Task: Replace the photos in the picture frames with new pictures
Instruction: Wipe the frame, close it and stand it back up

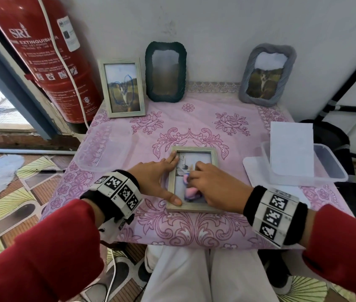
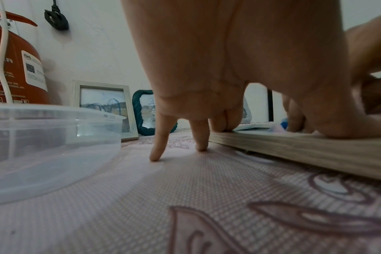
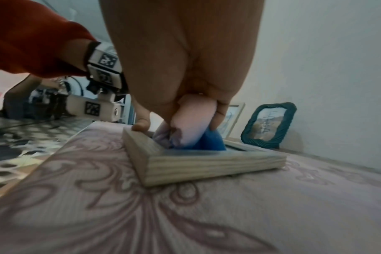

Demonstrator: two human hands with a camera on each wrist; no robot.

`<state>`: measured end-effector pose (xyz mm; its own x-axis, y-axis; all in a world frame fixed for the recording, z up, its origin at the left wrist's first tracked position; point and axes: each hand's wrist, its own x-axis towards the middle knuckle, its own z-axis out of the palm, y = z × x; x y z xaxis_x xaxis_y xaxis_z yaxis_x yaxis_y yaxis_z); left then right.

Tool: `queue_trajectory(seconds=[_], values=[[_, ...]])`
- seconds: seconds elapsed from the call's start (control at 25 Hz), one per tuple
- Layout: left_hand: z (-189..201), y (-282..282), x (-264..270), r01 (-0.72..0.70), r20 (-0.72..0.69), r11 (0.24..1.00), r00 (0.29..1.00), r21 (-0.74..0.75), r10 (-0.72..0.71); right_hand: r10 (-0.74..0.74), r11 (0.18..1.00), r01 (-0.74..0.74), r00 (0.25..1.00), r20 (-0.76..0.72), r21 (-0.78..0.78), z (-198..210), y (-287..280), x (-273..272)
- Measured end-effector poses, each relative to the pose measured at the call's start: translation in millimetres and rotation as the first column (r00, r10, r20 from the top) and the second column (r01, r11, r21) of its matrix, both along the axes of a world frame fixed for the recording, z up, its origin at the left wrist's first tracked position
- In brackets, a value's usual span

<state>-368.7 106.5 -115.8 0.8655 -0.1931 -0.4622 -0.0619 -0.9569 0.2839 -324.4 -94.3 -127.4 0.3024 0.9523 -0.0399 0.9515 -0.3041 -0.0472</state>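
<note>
Lying flat on the worktop, long axis pointing away, the frame is steadied by the flat left hand; the right hand clutches a cloth on its glass.

Three frames stand behind a flat frame, containers to its left and right.

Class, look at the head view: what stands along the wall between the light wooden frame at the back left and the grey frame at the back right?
In the head view, the dark green frame stands between the light wooden frame and the grey frame; then bare tablecloth runs to the grey one.
</note>
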Motion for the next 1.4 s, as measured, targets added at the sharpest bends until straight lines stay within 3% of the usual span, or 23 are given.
queue_trajectory(seconds=[0.16, 0.52, 0.68, 0.84, 1.04, 1.28, 1.4], values=[[-1.3, 0.6, -1.9, 0.005, 0.01, 1.0, 1.0, -0.014, -0.005, -0.035, 0.999, 0.037, 0.989, 0.144, -0.013, 2.2, -9.9, -2.9], [-2.4, 1.0, -2.2, 0.012, 0.024, 1.0, 1.0, -0.003, -0.012, -0.136, 0.964, 0.16, 0.983, 0.122, -0.213, 17.6, -0.6, 29.8], [-1.8, 0.4, -0.9, 0.01, 0.01, 1.0, 1.0, -0.002, -0.01, -0.189, 0.956, 0.2, 0.979, 0.072, -0.217, 20.4, 17.3, 48.4], [-1.3, 0.3, 1.0, -0.001, -0.001, 1.0, 1.0, 0.001, 0.001, -0.351, 0.936, 0.339, 0.919, -0.182, -0.094, 17.5, 37.6, 60.6], [-3.3, 0.5, 1.1, -0.028, 0.021, 0.999, 0.999, -0.03, 0.028, -0.086, 0.996, 0.092, 0.974, -0.208, 0.016, 4.1, 41.2, 28.7], [-3.2, 1.2, -1.1, -0.029, 0.006, 0.998, 1.0, -0.052, 0.029, -0.005, 0.999, -0.003, 0.977, -0.214, -0.037, 8.8, 12.5, -3.1], [-2.9, 1.4, -2.7, -0.021, 0.011, 0.999, 1.0, -0.048, 0.021, 0.017, 0.997, -0.027, 0.989, -0.15, -0.071, 14.8, -8.5, -3.6]])
